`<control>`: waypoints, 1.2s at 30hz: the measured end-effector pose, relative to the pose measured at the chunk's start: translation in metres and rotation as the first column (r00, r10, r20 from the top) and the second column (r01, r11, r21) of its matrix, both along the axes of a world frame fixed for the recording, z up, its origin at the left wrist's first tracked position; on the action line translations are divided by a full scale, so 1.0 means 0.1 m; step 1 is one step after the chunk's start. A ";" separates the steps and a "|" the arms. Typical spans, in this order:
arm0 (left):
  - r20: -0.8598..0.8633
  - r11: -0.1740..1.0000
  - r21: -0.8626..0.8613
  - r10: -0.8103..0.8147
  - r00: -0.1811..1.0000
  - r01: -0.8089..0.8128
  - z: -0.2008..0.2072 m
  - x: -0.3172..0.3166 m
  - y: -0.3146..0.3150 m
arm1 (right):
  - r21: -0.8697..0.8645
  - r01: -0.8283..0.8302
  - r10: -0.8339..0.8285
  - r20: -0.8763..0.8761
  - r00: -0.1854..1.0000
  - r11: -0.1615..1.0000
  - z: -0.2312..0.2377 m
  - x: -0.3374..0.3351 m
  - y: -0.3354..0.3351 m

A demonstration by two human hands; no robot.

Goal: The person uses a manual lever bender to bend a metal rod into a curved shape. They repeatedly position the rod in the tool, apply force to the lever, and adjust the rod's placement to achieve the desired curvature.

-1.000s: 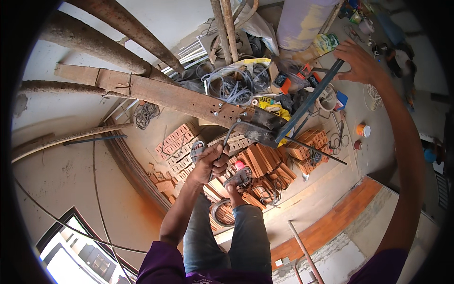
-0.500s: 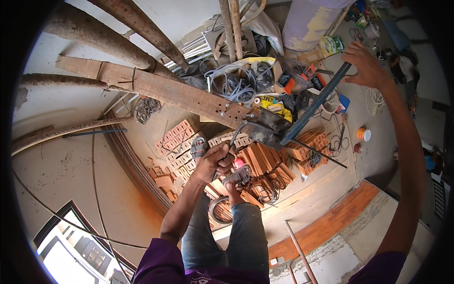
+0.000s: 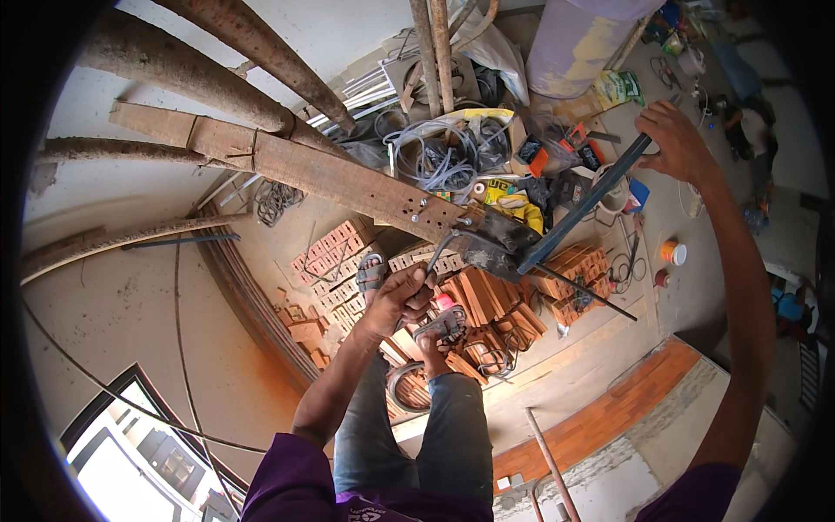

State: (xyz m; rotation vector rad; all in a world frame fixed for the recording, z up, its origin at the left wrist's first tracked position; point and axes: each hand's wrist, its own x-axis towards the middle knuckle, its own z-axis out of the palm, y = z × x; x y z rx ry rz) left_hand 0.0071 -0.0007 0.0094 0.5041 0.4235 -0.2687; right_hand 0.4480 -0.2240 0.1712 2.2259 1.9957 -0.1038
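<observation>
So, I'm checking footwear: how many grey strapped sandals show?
2: one grey strapped sandal above-left of the person's left hand, the other below-right of it; others may be hidden.

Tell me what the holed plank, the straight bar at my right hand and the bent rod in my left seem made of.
Plank: wood, rough and unvarnished by its dull, streaky brown face.
Bar: probably metal, painted or coated, given its crisp edges and even dark blue-grey.
Rod: likely steel, slim yet holding its bend; whether dark finish or grime, unclear.
</observation>
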 end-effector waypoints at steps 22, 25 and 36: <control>0.058 1.000 -0.031 0.001 0.998 0.001 -0.05 0.00 -0.02 | 0.016 -0.003 0.003 -0.023 1.000 1.000 0.10 -0.04 0.02; 0.034 1.000 -0.016 0.012 0.999 -0.011 -0.05 0.01 -0.05 | -0.004 0.010 -0.010 -0.021 1.000 1.000 0.10 -0.06 0.04; 0.047 1.000 -0.014 0.005 0.999 -0.005 -0.09 0.00 -0.05 | -0.068 0.070 -0.073 -0.040 0.997 0.995 0.19 -0.08 0.10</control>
